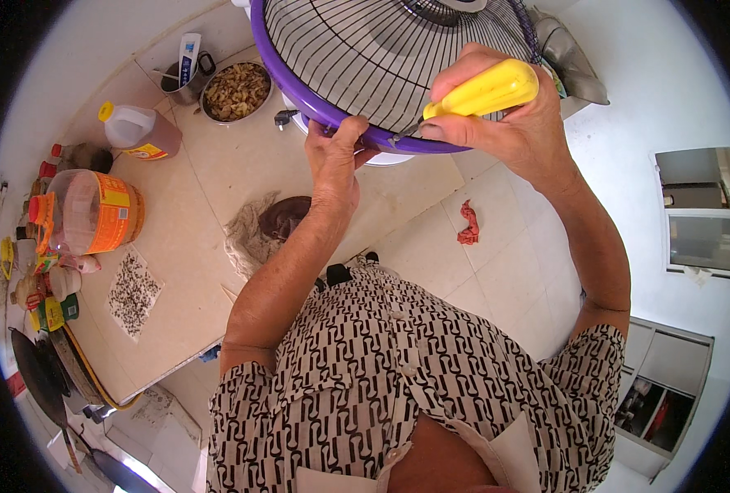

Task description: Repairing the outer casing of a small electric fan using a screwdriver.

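Note:
A fan guard with a black wire grille (357, 49) and a purple rim (290, 80) fills the top of the view. My left hand (336, 164) grips the lower part of the rim, thumb on the purple band. My right hand (521, 131) is closed round a yellow-handled screwdriver (480, 90), whose metal shaft points down-left onto the rim by a small metal piece (394, 140). The shaft's very tip is hard to make out. A white part of the fan and a black plug (284, 117) show below the rim.
On the tiled counter (184, 304) are a bowl of dried pieces (235, 90), a steel mug (180, 86), jugs (139, 131), tubs (114, 209), a speckled sheet (135, 292) and a rag (246, 238). Pans (32, 370) stand lower left. A red scrap (468, 222) lies on the floor tiles.

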Motion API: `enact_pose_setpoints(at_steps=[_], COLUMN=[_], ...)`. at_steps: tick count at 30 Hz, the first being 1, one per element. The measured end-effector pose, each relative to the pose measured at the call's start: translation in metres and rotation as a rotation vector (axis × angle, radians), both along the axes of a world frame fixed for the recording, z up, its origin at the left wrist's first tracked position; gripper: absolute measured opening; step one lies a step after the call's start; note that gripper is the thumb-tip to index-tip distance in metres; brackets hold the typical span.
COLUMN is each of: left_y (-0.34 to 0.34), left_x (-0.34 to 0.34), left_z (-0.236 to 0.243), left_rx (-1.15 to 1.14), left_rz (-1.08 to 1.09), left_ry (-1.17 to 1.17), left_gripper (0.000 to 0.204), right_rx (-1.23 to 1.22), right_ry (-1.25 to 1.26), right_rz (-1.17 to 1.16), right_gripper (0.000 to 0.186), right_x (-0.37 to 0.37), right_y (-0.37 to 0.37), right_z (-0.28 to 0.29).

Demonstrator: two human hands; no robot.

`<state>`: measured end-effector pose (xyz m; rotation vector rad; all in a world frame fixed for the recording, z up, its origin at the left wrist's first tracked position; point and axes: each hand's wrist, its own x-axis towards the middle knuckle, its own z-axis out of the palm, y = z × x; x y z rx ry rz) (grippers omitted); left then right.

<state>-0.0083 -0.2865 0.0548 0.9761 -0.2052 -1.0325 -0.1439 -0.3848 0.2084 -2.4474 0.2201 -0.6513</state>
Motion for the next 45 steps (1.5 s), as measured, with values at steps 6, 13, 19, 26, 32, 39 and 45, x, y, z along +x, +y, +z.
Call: enact_pose_setpoints(at_steps=[6,13,19,26,32,39,45], left_y=[-0.002,-0.002,-0.002,-0.001,-0.002,-0.002,-0.004], left_x=[0.001,0.000,0.001,-0.001,-0.003,-0.001,0.000], left_z=[0.002,0.004,0.005,0.004,0.002,-0.001,-0.002], left_rx=[0.020,0.028,-0.002,-0.007,-0.027,-0.017,0.006], left_rz=[-0.011,-0.007,-0.014,-0.006,0.016,-0.004,0.017], left_ry=[0.015,0.044,0.038,0.036,0.012,0.036,0.003], left_gripper=[0.041,0.053,0.051,0.052,0.037,0.054,0.045], right_rx=[0.145,0.427,0.422,0.281,0.070,0.096,0.287], right_ry=[-0.136,-0.042,-0.074,-0.007,-0.063,-0.078,-0.148], right_rz=[-0.087,-0.114,0.000,-0.082,-0.083,-0.125,-0.095], right_gripper=[0.021,0.021,0.023,0.025,0.028,0.027,0.029], right_x=[-0.001,-0.002,-0.006,-0.011,-0.007,-0.007,-0.009], right_y=[0.011,0.025,0.021,0.021,0.016,0.014,0.012], right_z=[-0.009,-0.007,-0.008,0.004,-0.005,-0.002,-0.008])
